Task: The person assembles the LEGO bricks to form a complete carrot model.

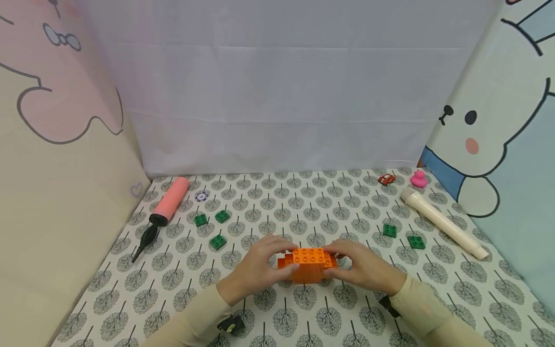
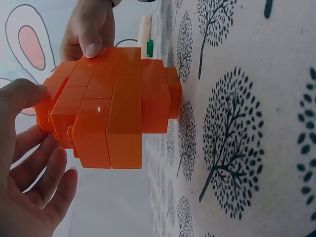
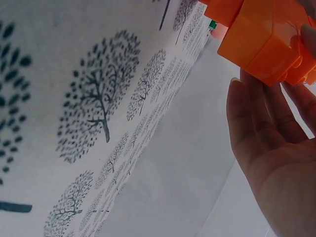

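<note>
Hands [image 1: 261, 264] [image 1: 368, 266] gripping orange blocks [image 1: 309, 273], green bricks [image 1: 218, 242] either side, pump [image 1: 171, 200] left, white tube [image 1: 444, 223] right

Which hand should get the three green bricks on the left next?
Probably the left hand: it's closer to those green bricks. It would need to let go of the orange stack, but the right hand, also gripping it, could hold it.
</note>
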A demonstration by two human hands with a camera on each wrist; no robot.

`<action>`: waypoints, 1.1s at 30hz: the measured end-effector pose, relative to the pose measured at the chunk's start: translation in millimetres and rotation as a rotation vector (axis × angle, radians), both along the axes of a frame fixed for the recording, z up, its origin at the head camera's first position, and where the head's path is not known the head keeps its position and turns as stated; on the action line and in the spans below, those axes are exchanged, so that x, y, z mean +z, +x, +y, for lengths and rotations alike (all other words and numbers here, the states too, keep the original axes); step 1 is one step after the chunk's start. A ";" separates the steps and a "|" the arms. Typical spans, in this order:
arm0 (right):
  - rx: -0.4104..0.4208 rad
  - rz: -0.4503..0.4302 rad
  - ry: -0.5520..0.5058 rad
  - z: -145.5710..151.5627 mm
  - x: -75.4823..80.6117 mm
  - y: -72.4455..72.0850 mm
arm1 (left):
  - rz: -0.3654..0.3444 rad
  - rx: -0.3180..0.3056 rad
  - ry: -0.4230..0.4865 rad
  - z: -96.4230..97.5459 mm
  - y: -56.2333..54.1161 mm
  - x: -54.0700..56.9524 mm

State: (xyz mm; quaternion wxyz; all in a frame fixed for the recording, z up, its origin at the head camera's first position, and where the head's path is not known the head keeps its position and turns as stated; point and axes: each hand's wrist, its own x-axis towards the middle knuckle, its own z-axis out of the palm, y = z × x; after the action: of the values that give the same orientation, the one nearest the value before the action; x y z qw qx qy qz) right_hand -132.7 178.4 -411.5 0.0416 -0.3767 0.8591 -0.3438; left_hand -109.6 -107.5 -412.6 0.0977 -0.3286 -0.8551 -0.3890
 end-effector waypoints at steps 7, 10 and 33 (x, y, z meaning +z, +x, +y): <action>-0.010 0.017 -0.003 0.2 -0.2 0.9 | -0.029 0.009 -0.045 -0.5 -1.6 4.6; -0.015 0.025 0.001 0.7 -0.3 1.3 | -0.022 0.007 -0.072 0.1 -1.8 8.1; -0.039 0.030 0.029 -1.2 -0.8 2.7 | 0.015 -0.004 -0.247 -1.3 -0.2 18.3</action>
State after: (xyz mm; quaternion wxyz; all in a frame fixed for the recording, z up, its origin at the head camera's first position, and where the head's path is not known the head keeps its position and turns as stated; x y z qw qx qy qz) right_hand -130.0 177.3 -412.3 0.0273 -0.3644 0.8717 -0.3266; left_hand -109.9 -108.8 -394.3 0.0622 -0.3428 -0.8950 -0.2785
